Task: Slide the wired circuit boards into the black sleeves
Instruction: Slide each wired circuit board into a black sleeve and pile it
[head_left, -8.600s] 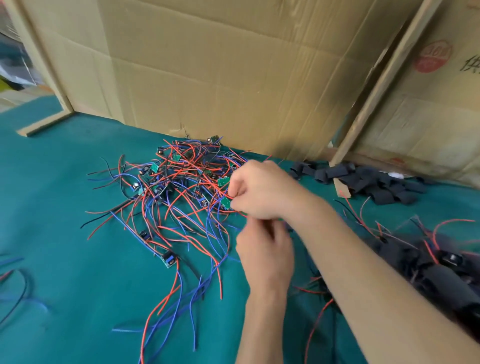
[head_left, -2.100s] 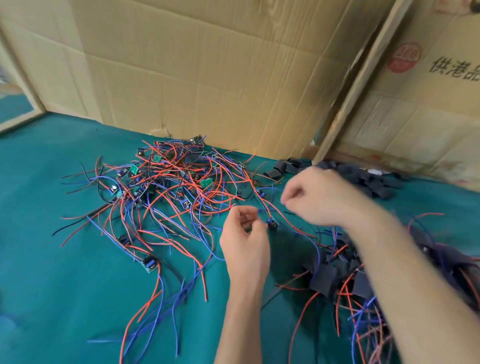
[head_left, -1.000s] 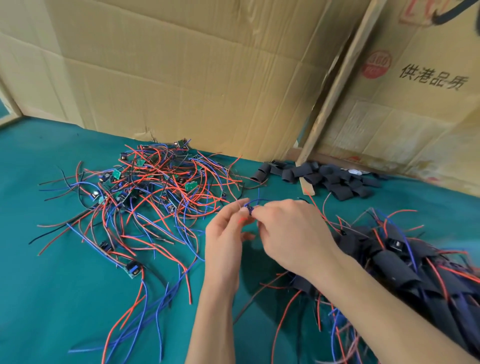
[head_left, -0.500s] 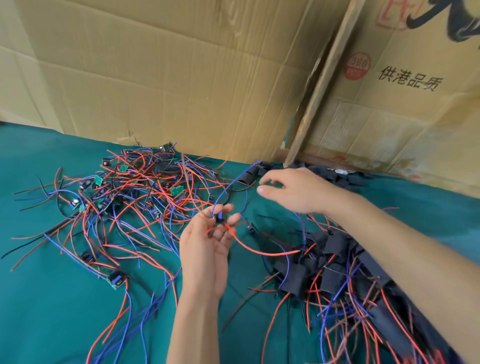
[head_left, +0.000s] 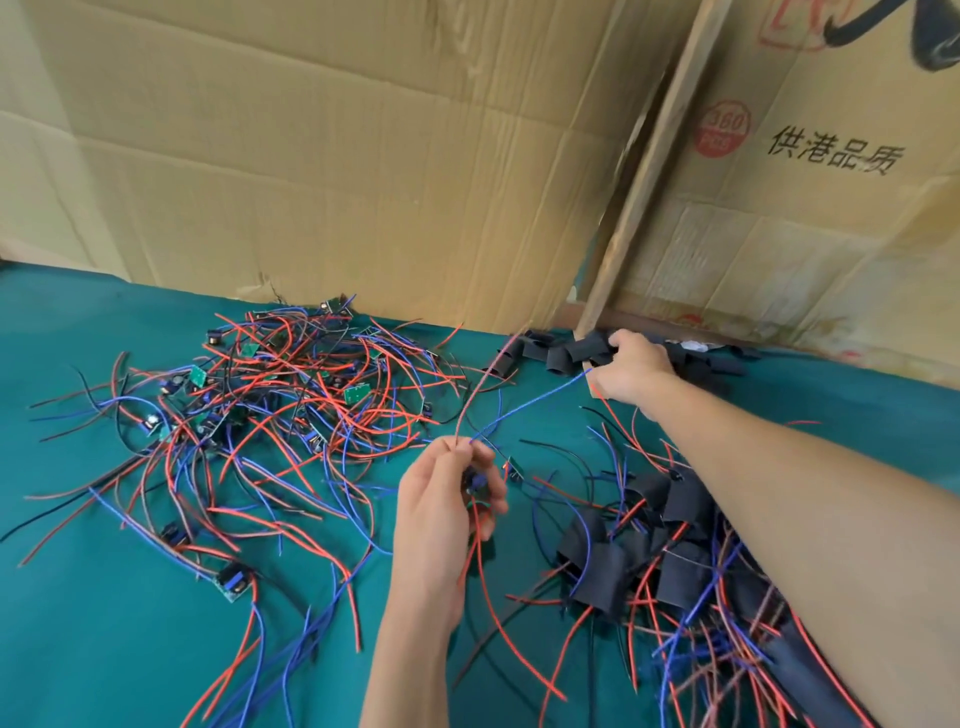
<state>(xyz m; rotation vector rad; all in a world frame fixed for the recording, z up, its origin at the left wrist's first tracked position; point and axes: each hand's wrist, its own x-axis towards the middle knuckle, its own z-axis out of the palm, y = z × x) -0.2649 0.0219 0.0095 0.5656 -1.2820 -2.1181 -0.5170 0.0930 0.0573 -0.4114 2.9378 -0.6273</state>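
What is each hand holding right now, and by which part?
Left hand grips a wired board at the board end. Right hand is on the sleeve pile; grip cannot be told.

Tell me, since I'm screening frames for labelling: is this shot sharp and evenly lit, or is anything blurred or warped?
Head view: soft, even light, no glare on the green cloth; the wire held by the left hand is motion-blurred; the cardboard edges bow from the wide lens; the right hand is slightly soft.

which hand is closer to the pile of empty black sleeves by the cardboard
Right. The right hand rests on the empty black sleeves; the left hand is well short of them, holding a wired circuit board.
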